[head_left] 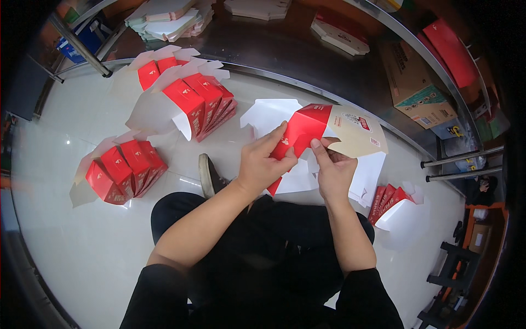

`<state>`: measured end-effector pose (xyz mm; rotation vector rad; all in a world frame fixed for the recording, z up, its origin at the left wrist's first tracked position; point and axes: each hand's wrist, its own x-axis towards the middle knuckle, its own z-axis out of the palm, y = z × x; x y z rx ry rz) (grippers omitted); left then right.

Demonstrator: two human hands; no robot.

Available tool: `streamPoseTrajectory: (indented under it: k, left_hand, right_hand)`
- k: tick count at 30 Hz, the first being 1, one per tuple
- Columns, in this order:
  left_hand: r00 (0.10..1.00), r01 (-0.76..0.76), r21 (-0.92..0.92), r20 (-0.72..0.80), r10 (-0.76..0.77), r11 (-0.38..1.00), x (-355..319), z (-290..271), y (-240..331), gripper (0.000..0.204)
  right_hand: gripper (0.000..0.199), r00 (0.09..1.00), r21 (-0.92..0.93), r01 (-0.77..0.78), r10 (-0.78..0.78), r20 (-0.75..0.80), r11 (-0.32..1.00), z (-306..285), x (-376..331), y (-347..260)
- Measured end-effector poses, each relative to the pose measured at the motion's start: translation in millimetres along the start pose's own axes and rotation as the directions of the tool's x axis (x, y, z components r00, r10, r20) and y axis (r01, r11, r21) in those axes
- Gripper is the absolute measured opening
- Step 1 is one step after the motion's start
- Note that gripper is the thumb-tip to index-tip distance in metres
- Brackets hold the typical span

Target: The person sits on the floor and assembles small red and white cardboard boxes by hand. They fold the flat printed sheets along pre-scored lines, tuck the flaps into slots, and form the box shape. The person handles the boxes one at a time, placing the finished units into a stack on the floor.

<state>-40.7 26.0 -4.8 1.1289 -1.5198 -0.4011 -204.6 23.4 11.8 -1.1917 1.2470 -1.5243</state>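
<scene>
A glossy white floor (71,241) fills most of the view, with a dark metal shelf (285,49) curving across the top that carries stacks of flat white and red card sheets (167,19). The person sits on the floor in black clothes, one shoe (208,175) showing ahead of the knees. Both hands are raised in front of the body, close together, and closed on a red and white cardboard box (312,131) that is partly folded: the left hand (263,164) pinches its red panel between thumb and fingers, and the right hand (334,170) grips the lower edge just beside it, under a tan flap. On the floor to the left lie two rows of folded red boxes, one nearer (123,170) and one farther (197,104). A smaller group (392,203) lies to the right. A brown carton (411,82) stands on the shelf at the right.
</scene>
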Motion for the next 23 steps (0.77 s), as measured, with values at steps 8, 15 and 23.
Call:
streamPoseTrajectory:
  k: [8, 15, 23]
  left_hand:
    - [0.998, -0.043, 0.041, -0.037, 0.044, 0.998, -1.7, 4.0, -8.3, 0.057]
    - [0.988, 0.155, -0.219, 0.03, -0.152, 0.963, -5.3, 8.2, -3.8, 0.049]
    - [0.946, 0.262, -0.187, 0.244, -0.214, 0.947, 11.3, -7.2, 0.7, 0.08]
  right_hand:
    - [0.013, 0.958, 0.104, -0.284, 0.28, 0.054, 0.953, 6.6, -8.2, 4.7]
    - [0.019, 0.961, 0.152, -0.277, 0.275, 0.033, 0.949, 1.3, 3.5, 5.5]
    - [0.029, 0.986, -0.023, -0.087, 0.089, 0.14, 0.996, -9.5, 8.7, 0.4]
